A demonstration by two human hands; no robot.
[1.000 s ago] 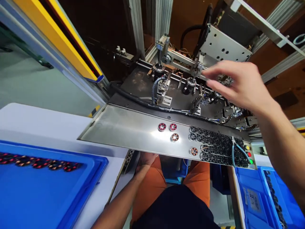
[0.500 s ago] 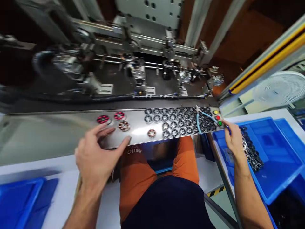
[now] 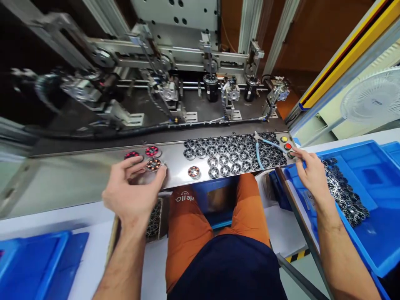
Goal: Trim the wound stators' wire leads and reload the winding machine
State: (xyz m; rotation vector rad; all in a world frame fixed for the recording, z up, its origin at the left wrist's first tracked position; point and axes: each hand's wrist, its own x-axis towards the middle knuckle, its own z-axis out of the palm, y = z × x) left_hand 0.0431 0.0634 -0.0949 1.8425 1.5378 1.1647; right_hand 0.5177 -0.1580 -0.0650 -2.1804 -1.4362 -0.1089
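Copper-wound core, one, with pale metal rim: on the steel worktop, left of the frame's centre, between the thumb and fingers of the person's left hand. That hand curved, spread to about the core's width; whether the fingers bear on the rim cannot be told. Red-wound cores, two: one just behind it, the other partly covered by the fingers. Second copper-wound core, one: apart, to the right. Black cores, many, in close rows: middle to right of the worktop. Pliers, blue-handled, one pair: lying across the right-hand rows. Buttons, at the worktop's right end: yellow, red, green. Right hand: narrow, seemingly empty, fingertips at the green button; pressure on it cannot be told. Step in hand, as judged: left hand handling the core, right hand attending the button. Lifting the core would call for an even pinch on its rim, clear of its neighbours. Blue bin, holding black parts: right side. Machine stations: along the top.
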